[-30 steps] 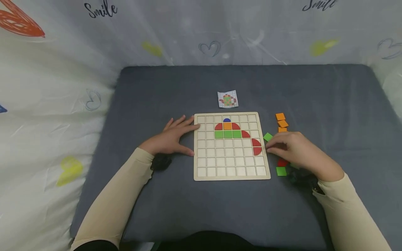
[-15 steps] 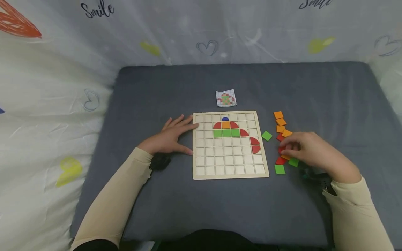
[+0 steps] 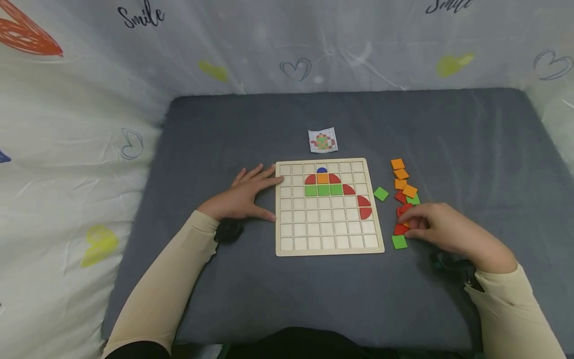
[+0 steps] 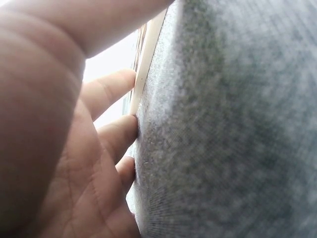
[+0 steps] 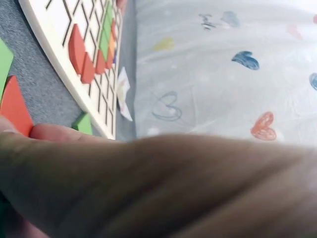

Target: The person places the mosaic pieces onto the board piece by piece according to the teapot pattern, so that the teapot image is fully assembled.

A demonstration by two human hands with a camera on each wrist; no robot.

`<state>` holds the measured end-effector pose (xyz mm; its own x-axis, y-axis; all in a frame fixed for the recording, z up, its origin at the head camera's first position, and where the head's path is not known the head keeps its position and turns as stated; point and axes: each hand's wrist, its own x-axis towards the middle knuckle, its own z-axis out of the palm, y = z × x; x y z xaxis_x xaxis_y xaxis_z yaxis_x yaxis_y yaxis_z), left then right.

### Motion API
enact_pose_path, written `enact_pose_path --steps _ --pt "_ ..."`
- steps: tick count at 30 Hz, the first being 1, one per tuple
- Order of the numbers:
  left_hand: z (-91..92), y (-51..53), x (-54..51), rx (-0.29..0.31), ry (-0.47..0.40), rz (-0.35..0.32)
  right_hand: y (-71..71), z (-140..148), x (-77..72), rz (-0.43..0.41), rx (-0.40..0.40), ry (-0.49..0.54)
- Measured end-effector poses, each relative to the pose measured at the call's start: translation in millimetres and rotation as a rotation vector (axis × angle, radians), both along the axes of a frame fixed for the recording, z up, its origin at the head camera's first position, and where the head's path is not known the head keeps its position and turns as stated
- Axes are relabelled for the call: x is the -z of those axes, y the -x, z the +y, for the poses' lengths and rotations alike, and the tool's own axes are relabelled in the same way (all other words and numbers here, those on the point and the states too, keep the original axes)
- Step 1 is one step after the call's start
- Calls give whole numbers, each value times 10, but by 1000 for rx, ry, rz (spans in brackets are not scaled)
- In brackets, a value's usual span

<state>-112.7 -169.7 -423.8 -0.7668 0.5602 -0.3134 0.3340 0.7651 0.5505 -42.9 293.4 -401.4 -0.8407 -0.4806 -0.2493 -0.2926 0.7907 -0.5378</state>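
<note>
My left hand (image 3: 239,198) lies spread at the left edge of a wooden grid board (image 3: 296,247), with a fingertip over its rim and the thumb at its side. In the left wrist view, fingers (image 4: 116,136) touch the board's pale edge. Set in the grid are green squares (image 3: 323,190), an orange square (image 3: 322,179), red curved pieces (image 3: 364,207) and a blue half-round (image 3: 321,170). My right hand (image 3: 441,227) bends over the loose tiles right of the board, thumb and forefinger beside a red tile (image 5: 17,106). Whether they pinch a tile is hidden.
A small picture card (image 3: 323,140) lies beyond the board. Orange tiles (image 3: 397,164) run in a line above the right hand. One green tile (image 3: 381,194) sits near the board's right edge, another green tile (image 3: 399,242) at the pile's near end. A printed curtain (image 3: 251,45) hangs behind.
My right hand has drawn back from the board's right edge to the pile, then slid nearer to me along it, uncovering a green tile and covering another. The left hand stays put.
</note>
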Motion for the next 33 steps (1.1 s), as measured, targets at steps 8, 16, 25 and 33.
enact_pose_path --steps 8,16,25,33 --pt "6 -8 -7 -7 -3 4 21 -26 15 10 -15 -5" --pt "-6 2 15 -6 -3 12 39 -41 10 59 9 3" --pt "-3 -8 15 -11 0 6 29 -83 -49 74 39 28" --pt "16 -13 5 -18 8 3 59 -212 -79 103 -21 57"
